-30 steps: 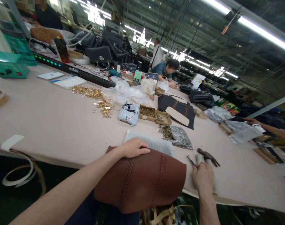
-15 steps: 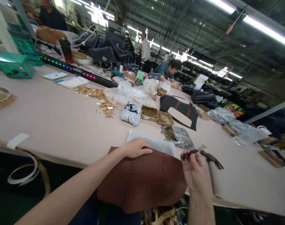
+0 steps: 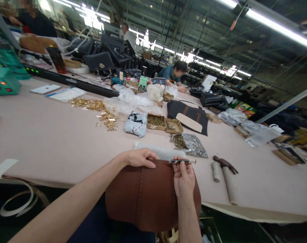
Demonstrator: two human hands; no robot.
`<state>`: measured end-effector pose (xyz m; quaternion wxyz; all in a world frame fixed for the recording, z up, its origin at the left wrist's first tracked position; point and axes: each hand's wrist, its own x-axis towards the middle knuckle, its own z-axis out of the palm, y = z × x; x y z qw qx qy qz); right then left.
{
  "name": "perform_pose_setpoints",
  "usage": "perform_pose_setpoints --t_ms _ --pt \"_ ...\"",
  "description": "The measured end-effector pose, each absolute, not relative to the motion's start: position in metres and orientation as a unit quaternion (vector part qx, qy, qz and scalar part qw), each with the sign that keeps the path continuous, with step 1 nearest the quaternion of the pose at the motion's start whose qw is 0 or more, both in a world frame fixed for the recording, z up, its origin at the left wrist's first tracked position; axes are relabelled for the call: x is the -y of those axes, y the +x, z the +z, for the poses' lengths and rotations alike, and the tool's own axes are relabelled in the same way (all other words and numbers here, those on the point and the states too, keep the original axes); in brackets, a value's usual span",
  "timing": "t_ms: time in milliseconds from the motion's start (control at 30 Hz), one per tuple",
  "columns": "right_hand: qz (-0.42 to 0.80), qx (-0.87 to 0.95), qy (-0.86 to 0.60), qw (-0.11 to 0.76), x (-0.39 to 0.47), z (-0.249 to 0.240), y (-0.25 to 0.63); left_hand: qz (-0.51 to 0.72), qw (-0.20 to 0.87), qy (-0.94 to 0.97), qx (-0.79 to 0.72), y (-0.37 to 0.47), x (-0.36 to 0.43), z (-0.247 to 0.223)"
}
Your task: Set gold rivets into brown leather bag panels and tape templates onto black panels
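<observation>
A brown leather panel [image 3: 157,199] with two lines of decorative stitching hangs over the table's front edge, its top edge on the tabletop. My left hand [image 3: 140,158] grips that top edge, thumb bent over the near face. Between the fingers of my right hand [image 3: 184,182] is a slim pen-like tool [image 3: 190,161], dark with a silvery end, held level just above the panel's upper right. Its exact kind is unclear. Behind the panel lies a pale grey slab [image 3: 165,152], partly covered by the hands and leather.
To the right lie a claw hammer [image 3: 227,168] and a short pale cylinder [image 3: 215,172]. Beyond the slab are a plastic bag of brass-coloured rings [image 3: 193,145], small boxes of metal bits [image 3: 155,120] and a gold fittings pile [image 3: 92,105]. A co-worker [image 3: 172,74] leans over farther back.
My right hand has moved left with the pen-like tool, from beside the hammer to the panel's upper edge. My left hand stays on the leather. The camera view has shifted slightly right.
</observation>
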<state>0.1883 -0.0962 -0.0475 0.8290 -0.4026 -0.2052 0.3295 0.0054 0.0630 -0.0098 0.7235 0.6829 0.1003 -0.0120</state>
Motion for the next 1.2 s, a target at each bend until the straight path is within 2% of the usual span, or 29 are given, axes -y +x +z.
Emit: perform_pose_setpoints --t_ms 400,767,1200 --pt "0.339 0.185 -0.397 0.833 0.099 -0.048 0.189 -0.003 0.797 0.597 -0.088 0.014 -0.064 -0.024" --pt "0.329 0.178 -0.394 0.839 0.101 -0.053 0.195 0.007 0.8 0.595 -0.077 0.021 -0.06 -0.026" --pt "0.339 0.283 -0.397 0.804 0.106 -0.044 0.181 0.004 0.811 0.579 -0.085 0.021 -0.061 -0.028"
